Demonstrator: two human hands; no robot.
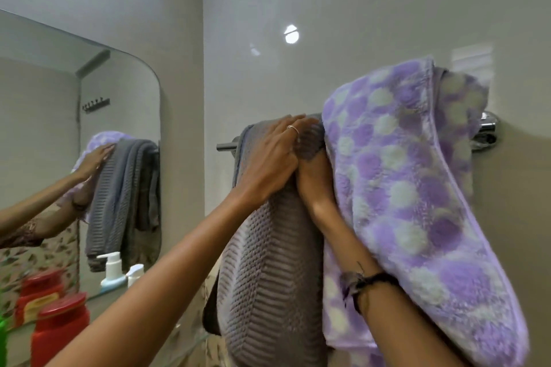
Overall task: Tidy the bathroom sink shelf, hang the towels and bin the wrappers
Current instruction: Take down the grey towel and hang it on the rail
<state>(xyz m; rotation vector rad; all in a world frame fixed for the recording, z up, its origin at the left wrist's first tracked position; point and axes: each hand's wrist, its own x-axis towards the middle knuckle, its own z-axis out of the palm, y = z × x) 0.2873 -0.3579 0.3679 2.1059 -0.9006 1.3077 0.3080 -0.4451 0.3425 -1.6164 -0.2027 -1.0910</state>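
Observation:
A grey ribbed towel (268, 262) hangs over the chrome towel rail (226, 146) on the right wall. My left hand (268, 158) lies over its top, with the fingers curved across the rail. Beside it my right hand (316, 185) reaches up between the grey towel and a purple spotted towel (417, 188). It grips the grey towel's right edge, though its fingertips are hidden under the fabric and my left hand. The purple towel is draped over the right half of the rail and bunched at the top.
The rail's chrome mount (487, 131) sticks out at the far right. On the left wall a mirror (44, 92) reflects my arms and the towels. Below it stand a red lidded jar (59, 328) and a white pump bottle (112, 268), near a glass shelf edge (190, 345).

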